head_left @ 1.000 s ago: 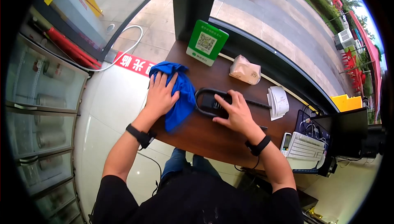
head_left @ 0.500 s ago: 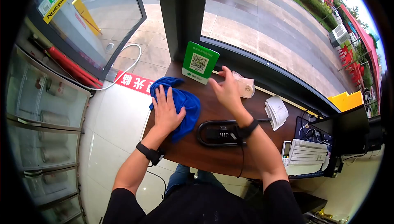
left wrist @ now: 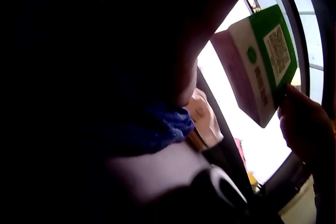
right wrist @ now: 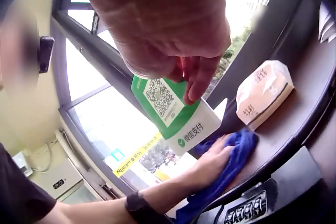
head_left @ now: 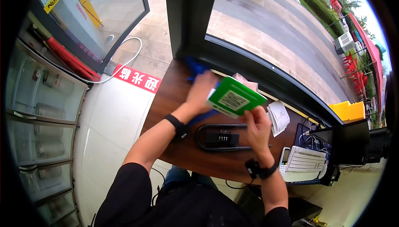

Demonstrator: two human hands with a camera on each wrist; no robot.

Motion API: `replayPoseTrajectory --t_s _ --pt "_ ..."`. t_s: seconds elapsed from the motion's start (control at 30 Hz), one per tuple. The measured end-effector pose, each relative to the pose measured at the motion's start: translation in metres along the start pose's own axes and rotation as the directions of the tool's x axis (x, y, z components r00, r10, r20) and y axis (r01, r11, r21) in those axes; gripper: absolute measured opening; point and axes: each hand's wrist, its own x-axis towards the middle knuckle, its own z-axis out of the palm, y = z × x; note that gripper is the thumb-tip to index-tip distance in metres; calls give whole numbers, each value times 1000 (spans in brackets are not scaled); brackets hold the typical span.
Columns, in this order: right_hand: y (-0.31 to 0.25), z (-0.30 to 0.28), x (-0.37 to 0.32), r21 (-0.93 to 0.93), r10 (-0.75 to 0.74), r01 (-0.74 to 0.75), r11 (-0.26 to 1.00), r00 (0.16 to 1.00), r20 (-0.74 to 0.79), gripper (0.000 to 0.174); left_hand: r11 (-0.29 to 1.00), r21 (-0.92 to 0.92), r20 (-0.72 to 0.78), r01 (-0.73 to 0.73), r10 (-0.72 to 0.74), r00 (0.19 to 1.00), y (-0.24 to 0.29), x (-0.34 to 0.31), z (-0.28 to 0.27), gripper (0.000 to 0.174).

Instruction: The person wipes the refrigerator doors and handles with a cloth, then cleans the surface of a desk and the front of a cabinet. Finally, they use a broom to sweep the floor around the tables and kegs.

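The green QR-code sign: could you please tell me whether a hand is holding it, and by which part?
Yes, the right hand pinches the green sign by one side edge.

In the head view, a black combination lock (head_left: 222,137) had a wrapped packet (head_left: 252,84) at one o'clock and white papers (head_left: 278,118) toward two. From the lock, a white keyboard (head_left: 306,160) sat between three and four o'clock, glass-fronted cabinets (head_left: 48,129) at nine, and a red floor strip (head_left: 137,78) at ten.
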Motion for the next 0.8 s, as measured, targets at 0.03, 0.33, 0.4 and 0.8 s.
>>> replayPoseTrajectory --t_s 0.03,0.33,0.4,0.8 --pt "-4 -7 -10 26 23 -23 999 1000 1 6 979 -172 54 -107 118 992 17 -1 -6 60" --pt "3 -26 -31 63 66 -65 996 998 -13 8 948 280 -248 151 -80 965 -69 -23 -22 54" --pt "6 -21 -29 66 72 -71 995 997 -4 8 977 133 42 168 -175 984 -36 -5 -30 47" --pt "8 -14 -23 -5 93 -93 996 995 30 9 998 -51 -541 -21 -10 841 -56 18 -50 45"
